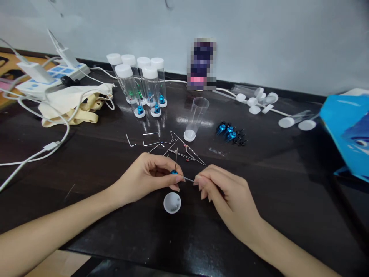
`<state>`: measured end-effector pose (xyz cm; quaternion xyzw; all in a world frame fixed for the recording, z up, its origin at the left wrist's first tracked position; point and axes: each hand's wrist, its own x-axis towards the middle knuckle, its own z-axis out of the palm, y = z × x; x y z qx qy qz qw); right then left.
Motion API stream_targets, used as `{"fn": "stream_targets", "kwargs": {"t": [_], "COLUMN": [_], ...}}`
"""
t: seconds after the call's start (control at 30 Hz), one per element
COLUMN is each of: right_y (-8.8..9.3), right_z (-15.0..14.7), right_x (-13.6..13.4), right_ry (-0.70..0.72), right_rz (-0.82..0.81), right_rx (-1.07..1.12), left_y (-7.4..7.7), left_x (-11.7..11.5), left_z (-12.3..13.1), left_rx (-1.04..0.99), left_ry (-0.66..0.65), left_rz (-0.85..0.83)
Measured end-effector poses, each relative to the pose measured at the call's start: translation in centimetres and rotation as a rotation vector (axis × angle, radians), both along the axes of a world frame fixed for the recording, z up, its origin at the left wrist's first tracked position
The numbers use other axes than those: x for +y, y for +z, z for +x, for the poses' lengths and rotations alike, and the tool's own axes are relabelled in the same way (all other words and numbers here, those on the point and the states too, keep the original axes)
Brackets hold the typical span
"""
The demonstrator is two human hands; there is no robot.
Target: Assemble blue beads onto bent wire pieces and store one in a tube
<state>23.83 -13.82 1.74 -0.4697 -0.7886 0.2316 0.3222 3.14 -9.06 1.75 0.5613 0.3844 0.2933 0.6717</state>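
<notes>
Blue round piece (174, 172) on thin wire (188, 179)

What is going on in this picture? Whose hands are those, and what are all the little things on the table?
The picture comes from a camera worn on a person's head, looking down at that person's own two hands. No machine is here.

The left hand pinches a tiny blue part with a thin metal wire through it. The right hand pinches the wire's other end.

They work over a dark table. Just below the hands lies a small white cap. Further back lie more bent wires, an open clear tube, a pile of blue parts, and capped tubes standing together. On the left are a cloth bag and a power strip with cables.
</notes>
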Motion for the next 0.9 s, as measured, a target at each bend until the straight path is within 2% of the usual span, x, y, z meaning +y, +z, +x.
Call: {"fn": "stream_targets", "kwargs": {"t": [0.07,0.2,0.27,0.43,0.6,0.67,0.77,0.9], "right_y": [-0.11,-0.55,-0.79,-0.87,-0.24,-0.14,-0.28,-0.57], "right_z": [0.02,0.30,0.51,0.62,0.03,-0.12,-0.15,-0.01], "right_x": [-0.04,-0.40,-0.58,-0.64,-0.41,-0.26,-0.04,0.00], "right_ry": [-0.018,-0.039,-0.057,-0.010,0.009,-0.005,-0.001,0.060], "right_rz": [0.073,0.392,0.460,0.426,0.119,0.055,0.094,0.261], "right_rx": [-0.075,-0.284,-0.334,-0.299,-0.095,-0.033,-0.043,-0.165], "left_y": [-0.04,-0.29,-0.39,-0.37,-0.24,-0.21,-0.21,-0.40], "left_x": [0.08,0.27,0.29,0.16,-0.13,-0.18,-0.02,0.31], "left_z": [-0.06,-0.32,-0.40,-0.25,-0.16,-0.18,-0.22,-0.32], "left_rx": [-0.004,-0.050,-0.062,-0.019,0.085,0.108,0.076,-0.001], "left_ry": [0.005,0.024,0.020,0.012,0.013,0.003,0.018,0.054], "left_rz": [-0.012,-0.043,-0.054,-0.026,0.134,0.172,0.127,0.002]}}
